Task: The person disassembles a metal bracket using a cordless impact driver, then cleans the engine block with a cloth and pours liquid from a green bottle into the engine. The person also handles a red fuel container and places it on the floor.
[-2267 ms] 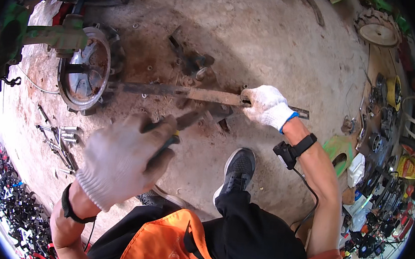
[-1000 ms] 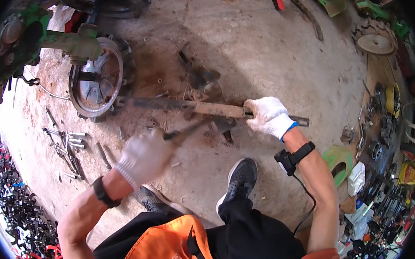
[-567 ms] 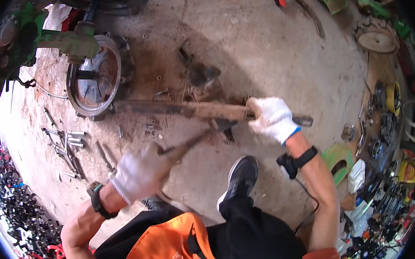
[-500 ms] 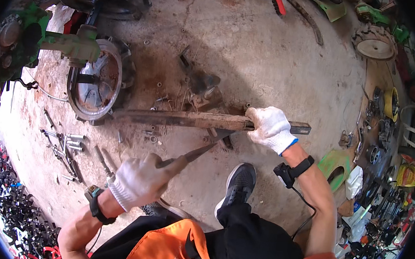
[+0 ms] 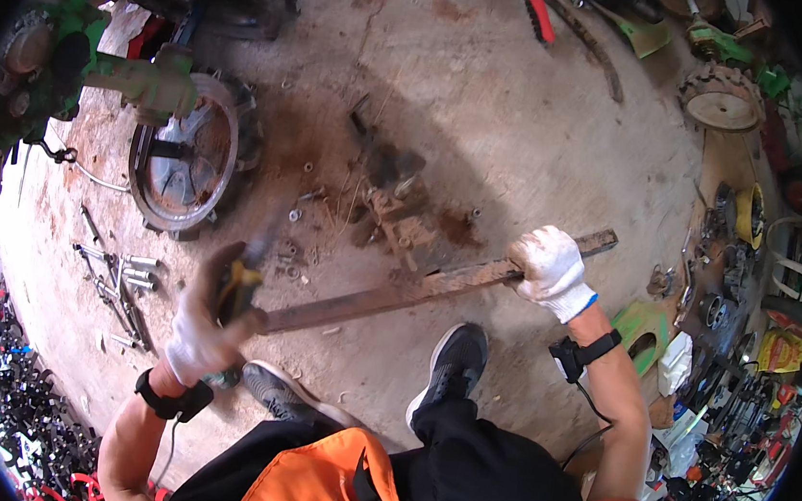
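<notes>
The bar (image 5: 379, 298) has swung, slanting away rightward, right hand (image 5: 551, 270) gripping it, left hand (image 5: 200, 331) a tool (image 5: 245, 277).

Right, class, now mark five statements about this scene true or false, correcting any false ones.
1. The right hand grips a rusty metal bar. True.
2. Yellow shows on the blurred tool at the left hand. True.
3. Both hands are bare. False: they wear white gloves.
4. Silver sockets lie on the floor at the left. True.
5. The person's trousers are white. False: the trousers are black.
</notes>
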`<move>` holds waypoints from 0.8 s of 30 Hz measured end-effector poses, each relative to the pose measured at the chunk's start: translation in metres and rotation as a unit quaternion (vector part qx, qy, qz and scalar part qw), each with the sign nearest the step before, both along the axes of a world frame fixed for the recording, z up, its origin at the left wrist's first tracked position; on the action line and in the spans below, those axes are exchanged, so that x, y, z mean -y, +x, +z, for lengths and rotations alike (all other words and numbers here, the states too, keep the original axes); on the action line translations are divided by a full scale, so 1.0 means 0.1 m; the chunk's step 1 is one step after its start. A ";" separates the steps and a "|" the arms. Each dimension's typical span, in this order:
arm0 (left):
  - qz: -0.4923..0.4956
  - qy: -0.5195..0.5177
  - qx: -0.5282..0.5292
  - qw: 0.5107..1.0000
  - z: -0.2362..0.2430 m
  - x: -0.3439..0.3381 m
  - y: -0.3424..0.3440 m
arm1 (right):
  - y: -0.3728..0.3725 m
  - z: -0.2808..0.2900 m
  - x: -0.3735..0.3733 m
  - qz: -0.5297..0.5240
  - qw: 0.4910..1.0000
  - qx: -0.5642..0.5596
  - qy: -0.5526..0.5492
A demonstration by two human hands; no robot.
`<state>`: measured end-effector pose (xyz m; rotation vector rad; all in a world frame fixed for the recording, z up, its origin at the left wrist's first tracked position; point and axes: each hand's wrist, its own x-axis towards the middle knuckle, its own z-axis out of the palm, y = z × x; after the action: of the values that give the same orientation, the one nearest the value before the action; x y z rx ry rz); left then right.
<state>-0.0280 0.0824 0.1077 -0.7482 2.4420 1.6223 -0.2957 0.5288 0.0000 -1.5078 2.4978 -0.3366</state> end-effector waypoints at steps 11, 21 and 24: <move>0.081 0.046 0.159 0.983 -1.28 0.31 0.20 | -0.28 -0.11 -0.19 -0.478 0.785 0.352 -0.178; 0.018 -0.188 0.183 0.965 -1.46 -0.09 0.27 | -0.29 -0.38 0.77 -0.388 0.897 0.210 0.007; -0.033 -0.313 0.179 0.932 -1.29 -0.23 0.20 | 0.01 -0.22 1.05 -0.346 0.869 0.353 -0.001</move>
<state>-0.0081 0.1050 -0.0216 -0.9170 2.6498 0.5790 -0.2943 0.4236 -0.0224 -0.2869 2.2721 -0.8174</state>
